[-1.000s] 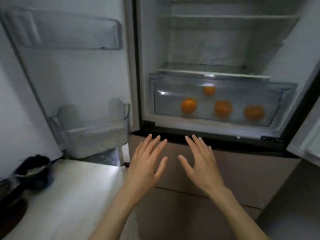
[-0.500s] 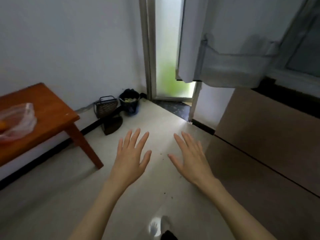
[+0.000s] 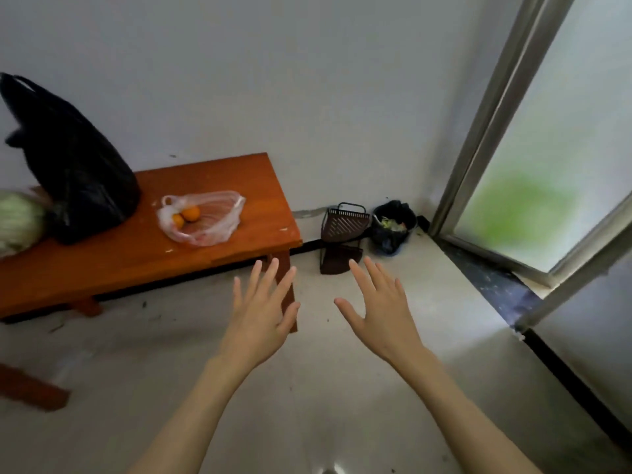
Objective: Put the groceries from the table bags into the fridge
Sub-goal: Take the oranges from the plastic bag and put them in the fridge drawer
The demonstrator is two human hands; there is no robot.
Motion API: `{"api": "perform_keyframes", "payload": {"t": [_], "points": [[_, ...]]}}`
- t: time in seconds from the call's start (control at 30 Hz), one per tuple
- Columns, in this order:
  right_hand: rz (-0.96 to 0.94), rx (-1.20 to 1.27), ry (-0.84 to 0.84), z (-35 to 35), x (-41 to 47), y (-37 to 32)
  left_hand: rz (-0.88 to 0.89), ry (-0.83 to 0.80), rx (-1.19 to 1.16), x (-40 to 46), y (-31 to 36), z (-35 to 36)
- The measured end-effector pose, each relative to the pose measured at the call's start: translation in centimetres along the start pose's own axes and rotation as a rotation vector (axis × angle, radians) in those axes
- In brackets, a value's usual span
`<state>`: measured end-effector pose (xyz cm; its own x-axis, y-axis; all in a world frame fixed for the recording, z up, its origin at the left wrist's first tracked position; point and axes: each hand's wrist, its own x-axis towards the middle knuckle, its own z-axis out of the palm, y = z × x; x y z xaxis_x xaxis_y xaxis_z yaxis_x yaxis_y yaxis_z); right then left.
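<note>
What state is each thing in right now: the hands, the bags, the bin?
Left hand: open, empty.
Right hand: open, empty.
Clear bag: slumped, mouth open, two oranges inside.
Black bag: upright, bulging.
Cabbage: out of any bag.
Bin: holding scraps.

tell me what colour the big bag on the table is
Black, seen in the head view.

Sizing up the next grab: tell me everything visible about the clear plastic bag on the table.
The clear plastic bag is thin, translucent film with knotted handles at its left end. It lies slumped and mostly flat on the orange-brown wooden table, near the right end, just right of the black bag without clearly touching it. Two oranges sit inside at its left end; a faint pinkish patch shows near the bottom. Neither hand touches it.
</note>
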<state>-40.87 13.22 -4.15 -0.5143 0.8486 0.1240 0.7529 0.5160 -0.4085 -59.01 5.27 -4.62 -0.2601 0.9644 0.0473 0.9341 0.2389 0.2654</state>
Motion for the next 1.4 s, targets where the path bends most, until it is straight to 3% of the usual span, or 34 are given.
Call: {"api": "perform_keyframes", "payload": {"t": [0.5, 0.83, 1.03, 1.2, 1.4], "points": [[-0.31, 0.15, -0.132, 6.6, 19.7, -8.7, -0.367, 0.094, -0.252, 9.6, -15.5, -1.9], [-0.439, 0.128, -0.059, 15.6, 34.0, -17.8, -0.298, 0.151, -0.218, 20.6, -30.2, -2.7], [-0.4, 0.07, -0.214, 21.2, 39.2, -21.1, -0.184, -0.123, -0.121, 24.1, -35.0, -1.1], [-0.405, 0.0, -0.326, 24.3, 42.8, -22.0, -0.179, -0.155, -0.146, 27.8, -38.0, -0.6], [-0.563, -0.066, -0.432, 27.8, 48.1, -22.7, -0.195, -0.258, -0.071, 31.3, -40.7, 2.1]]}}
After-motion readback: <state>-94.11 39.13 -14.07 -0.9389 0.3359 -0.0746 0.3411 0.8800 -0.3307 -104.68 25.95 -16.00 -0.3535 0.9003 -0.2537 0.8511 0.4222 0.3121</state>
